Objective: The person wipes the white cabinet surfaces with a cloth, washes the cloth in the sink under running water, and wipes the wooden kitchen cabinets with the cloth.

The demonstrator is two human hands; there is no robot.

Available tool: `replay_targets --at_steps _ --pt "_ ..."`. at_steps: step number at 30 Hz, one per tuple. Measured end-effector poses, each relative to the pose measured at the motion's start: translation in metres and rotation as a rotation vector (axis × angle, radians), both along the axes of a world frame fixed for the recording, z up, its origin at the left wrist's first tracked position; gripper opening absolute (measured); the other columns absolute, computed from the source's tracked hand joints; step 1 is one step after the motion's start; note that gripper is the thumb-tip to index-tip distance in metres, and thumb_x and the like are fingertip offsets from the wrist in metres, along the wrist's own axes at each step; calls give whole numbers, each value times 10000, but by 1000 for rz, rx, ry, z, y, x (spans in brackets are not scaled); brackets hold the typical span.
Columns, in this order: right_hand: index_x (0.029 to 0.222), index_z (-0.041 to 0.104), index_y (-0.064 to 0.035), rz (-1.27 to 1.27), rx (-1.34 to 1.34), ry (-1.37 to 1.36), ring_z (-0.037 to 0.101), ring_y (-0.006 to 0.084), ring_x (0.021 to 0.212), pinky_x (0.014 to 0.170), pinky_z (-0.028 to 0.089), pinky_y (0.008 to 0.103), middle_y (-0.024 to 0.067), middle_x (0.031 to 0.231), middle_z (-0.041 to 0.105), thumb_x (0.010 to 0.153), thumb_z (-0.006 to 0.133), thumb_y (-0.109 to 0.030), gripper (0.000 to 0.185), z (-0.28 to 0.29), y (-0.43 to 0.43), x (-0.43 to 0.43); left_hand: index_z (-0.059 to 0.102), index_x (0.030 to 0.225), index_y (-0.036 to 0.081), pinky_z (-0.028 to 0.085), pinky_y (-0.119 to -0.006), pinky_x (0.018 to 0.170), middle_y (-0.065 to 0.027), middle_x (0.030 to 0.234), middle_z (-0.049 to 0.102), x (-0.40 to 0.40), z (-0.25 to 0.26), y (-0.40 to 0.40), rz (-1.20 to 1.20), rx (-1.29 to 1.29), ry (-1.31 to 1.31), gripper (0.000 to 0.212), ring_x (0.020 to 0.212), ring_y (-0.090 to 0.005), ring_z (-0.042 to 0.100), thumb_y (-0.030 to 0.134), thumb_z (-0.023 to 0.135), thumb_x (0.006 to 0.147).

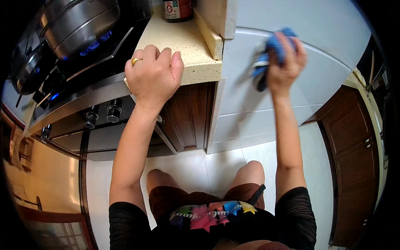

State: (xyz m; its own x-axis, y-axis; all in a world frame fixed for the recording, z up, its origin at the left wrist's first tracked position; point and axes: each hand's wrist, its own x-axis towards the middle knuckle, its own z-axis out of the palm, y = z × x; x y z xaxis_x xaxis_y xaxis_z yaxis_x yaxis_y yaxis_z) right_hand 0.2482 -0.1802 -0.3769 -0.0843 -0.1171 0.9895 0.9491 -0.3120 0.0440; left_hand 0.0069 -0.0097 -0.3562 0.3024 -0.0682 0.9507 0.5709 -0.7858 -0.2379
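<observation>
My right hand [286, 70] grips a crumpled blue cloth [276, 47] against the white tiled wall [247, 93]. Hand and cloth are somewhat blurred, and the cloth's paler and darker folds hang out to the left of the fingers. On the front edge of the speckled cream countertop [201, 70] rests my left hand [154, 73], curled into a fist with a gold ring on one finger. Nothing shows in that fist, though its palm side is hidden.
Blue flames burn under a large steel pot [84, 28] on the gas stove [90, 68] at left. A dark pan [32, 70] sits beside it. A labelled jar [177, 11] stands at the counter's back. Dark wooden cabinets [351, 125] line the right side.
</observation>
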Motion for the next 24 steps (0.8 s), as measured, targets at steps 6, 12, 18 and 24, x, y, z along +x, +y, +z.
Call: replay_targets --at_steps 6,12,18,24 --pt "1186 627 -86 -135 287 201 457 330 1202 1007 328 479 148 1240 551 817 678 -232 400 0 -41 56 668 721 167 393 -363 638 -12 745 545 16 4 -14 31 -15 19 136 734 -215 549 279 624 784" --pt "1128 666 -222 99 -218 -61 503 218 1248 1094 328 446 45 1324 552 856 570 -246 290 -3 34 -74 697 864 182 416 -366 686 -11 810 575 6 -11 5 -15 -131 76 133 774 -221 554 228 574 840" --pt "1240 610 -169 -53 -130 45 451 293 1299 1126 246 504 84 1352 531 852 544 -111 397 -5 -20 32 697 869 183 418 -377 687 -15 812 573 -1 -19 11 14 -92 59 143 778 -230 555 245 570 844" --pt "1242 561 18 -217 315 301 476 343 1228 1029 382 422 207 1274 524 952 562 -258 399 -2 -135 178 703 786 174 408 -364 635 -8 752 560 20 10 -17 36 -52 71 149 731 -212 553 259 585 818"
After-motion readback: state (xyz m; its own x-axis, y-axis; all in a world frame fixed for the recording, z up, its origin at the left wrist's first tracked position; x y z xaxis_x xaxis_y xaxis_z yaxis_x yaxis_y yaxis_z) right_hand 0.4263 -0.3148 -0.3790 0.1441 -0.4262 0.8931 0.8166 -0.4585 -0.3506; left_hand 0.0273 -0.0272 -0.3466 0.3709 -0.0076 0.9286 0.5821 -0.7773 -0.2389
